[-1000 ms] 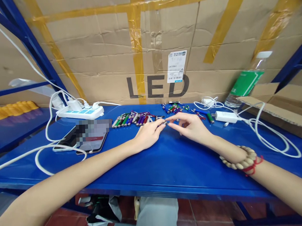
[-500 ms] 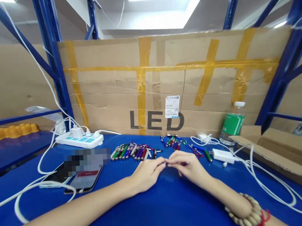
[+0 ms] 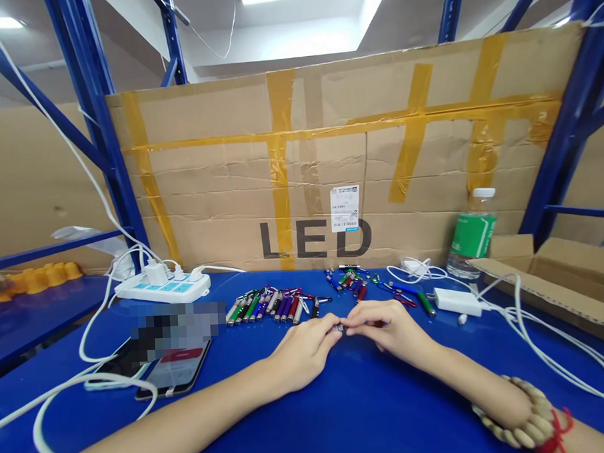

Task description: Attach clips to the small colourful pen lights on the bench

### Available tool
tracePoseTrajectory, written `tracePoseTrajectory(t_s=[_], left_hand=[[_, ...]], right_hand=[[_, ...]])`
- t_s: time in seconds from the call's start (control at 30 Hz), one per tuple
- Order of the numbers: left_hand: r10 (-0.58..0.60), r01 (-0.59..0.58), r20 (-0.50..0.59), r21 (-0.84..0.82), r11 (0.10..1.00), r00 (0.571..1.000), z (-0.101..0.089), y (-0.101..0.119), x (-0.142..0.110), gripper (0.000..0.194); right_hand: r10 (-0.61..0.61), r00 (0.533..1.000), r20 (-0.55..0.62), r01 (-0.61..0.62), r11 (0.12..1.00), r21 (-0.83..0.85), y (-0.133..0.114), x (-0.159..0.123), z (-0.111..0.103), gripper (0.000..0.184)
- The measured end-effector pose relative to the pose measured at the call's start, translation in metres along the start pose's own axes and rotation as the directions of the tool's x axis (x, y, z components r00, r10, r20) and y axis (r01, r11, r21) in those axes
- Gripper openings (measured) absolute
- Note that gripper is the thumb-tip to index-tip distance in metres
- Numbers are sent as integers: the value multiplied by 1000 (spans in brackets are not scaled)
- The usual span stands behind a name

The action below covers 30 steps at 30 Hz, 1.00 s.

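My left hand [image 3: 307,353] is closed, its thumb and forefinger pinching a small shiny metal piece [image 3: 340,327]. Facing it, my right hand [image 3: 394,329] pinches at the same piece, fingertips almost meeting those of the left. Something dark red shows under the right fingers, mostly hidden. Just beyond my left hand lies a row of small coloured metal tubes [image 3: 270,306] with clips, like keychain flashlights. Behind my right hand is a looser pile of similar tubes [image 3: 349,281]. A green tube [image 3: 426,304] and a red clip [image 3: 405,301] lie to its right.
Two phones [image 3: 175,372] lie at left beside a white power strip [image 3: 162,286] and cables. At right are a white charger [image 3: 458,302], looped cables, a green-labelled bottle [image 3: 472,236] and an open cardboard box [image 3: 574,268]. A large cardboard sheet [image 3: 220,190] stands behind.
The camera view has tilted and shifted slightly. Both hands stay together at the small metal piece, with only a slight shift of the fingers.
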State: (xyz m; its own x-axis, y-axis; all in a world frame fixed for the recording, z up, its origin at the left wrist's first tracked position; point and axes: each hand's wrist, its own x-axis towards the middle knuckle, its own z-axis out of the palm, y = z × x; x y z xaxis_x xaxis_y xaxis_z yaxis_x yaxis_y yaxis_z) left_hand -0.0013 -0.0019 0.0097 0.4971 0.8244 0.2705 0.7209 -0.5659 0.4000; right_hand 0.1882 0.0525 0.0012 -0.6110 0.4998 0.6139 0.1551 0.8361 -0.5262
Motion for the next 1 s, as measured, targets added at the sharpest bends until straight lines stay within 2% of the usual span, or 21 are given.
tracePoseTrajectory(t_s=[0.13, 0.3, 0.5, 0.6, 0.7, 0.83, 1.0], left_hand=[[2, -2, -3, -27, 1000, 1000, 3, -3, 0, 25], [58, -59, -7, -29, 998, 998, 5, -5, 1, 27], [39, -39, 1, 0, 999, 999, 1, -2, 0, 25], [31, -31, -9, -7, 999, 999, 0, -1, 1, 25], [36, -36, -9, 12, 999, 999, 1, -3, 1, 25], [34, -36, 23, 64, 997, 999, 1, -4, 1, 27], [60, -66, 64, 103, 992, 996, 1, -4, 0, 27]], right_hand=[[0, 1000, -21, 1, 999, 53, 3, -1, 0, 18], [24, 999, -26, -22, 997, 72, -1, 0, 0, 21], [-5, 1000, -25, 4, 1000, -27, -6, 2, 0, 19], [30, 999, -31, -32, 997, -69, -8, 2, 0, 19], [94, 995, -14, -94, 995, -15, -9, 1, 1, 20], [159, 987, 25, -161, 976, 143, -9, 0, 3, 22], [136, 990, 46, -142, 973, 182, -7, -2, 5, 25]])
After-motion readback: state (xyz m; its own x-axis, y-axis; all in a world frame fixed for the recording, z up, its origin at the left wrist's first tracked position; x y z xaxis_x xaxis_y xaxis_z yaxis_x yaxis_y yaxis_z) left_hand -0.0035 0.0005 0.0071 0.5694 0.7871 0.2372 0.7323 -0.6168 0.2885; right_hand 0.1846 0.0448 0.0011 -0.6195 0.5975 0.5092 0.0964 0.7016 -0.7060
